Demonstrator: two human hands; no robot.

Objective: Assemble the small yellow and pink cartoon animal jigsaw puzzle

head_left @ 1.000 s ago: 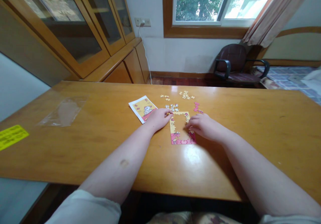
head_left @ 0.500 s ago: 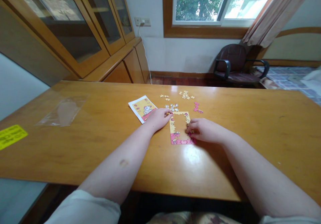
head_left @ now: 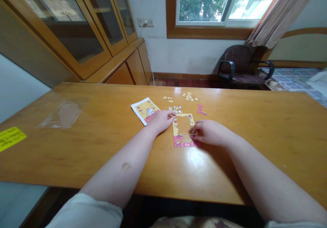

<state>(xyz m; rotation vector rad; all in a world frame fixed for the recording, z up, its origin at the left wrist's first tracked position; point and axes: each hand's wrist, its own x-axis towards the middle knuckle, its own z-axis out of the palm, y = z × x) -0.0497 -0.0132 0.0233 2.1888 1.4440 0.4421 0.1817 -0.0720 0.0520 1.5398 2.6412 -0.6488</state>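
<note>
A jigsaw puzzle border [head_left: 175, 130], yellow above and pink below, lies on the table with bare wood inside it. My left hand [head_left: 162, 120] rests at its upper left corner, fingers stretched out and holding nothing. Over the right side of the border is my right hand [head_left: 208, 132], its fingers bent together around a small puzzle piece [head_left: 192, 136] at the inner edge. That hand hides part of the right side and the lower right corner. A printed picture card [head_left: 143, 110] with a white cartoon figure lies left of the puzzle, partly under my left hand.
Beyond the border lie white patterned pieces [head_left: 178, 109], yellowish pieces [head_left: 189, 97] and pink pieces [head_left: 200, 108]. A clear plastic bag [head_left: 66, 114] and a yellow label [head_left: 12, 139] are on the left. An office chair [head_left: 238, 66] stands past the table's far edge.
My right hand has shifted slightly to the right, and its fingertips have drawn back towards the border's right edge. My left hand has stayed in place.
</note>
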